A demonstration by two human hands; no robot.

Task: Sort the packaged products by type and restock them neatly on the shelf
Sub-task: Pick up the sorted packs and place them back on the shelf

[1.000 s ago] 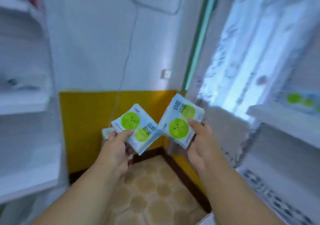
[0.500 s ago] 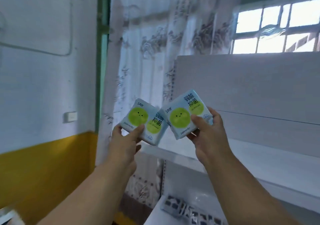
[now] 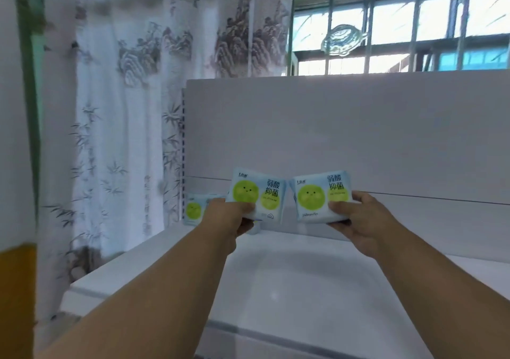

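Gripping one pack each (image 3: 255, 195) (image 3: 321, 197), perhaps above shelf (image 3: 289, 281)

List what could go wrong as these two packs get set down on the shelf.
1. The left hand pinches its pack only by the lower edge, so the soft pack could sag or slip.
2. A pack already standing at the shelf's left end sits close beside the left hand and could be knocked over.
3. The right hand's pack is held apart from the other, so the row may end up gapped.
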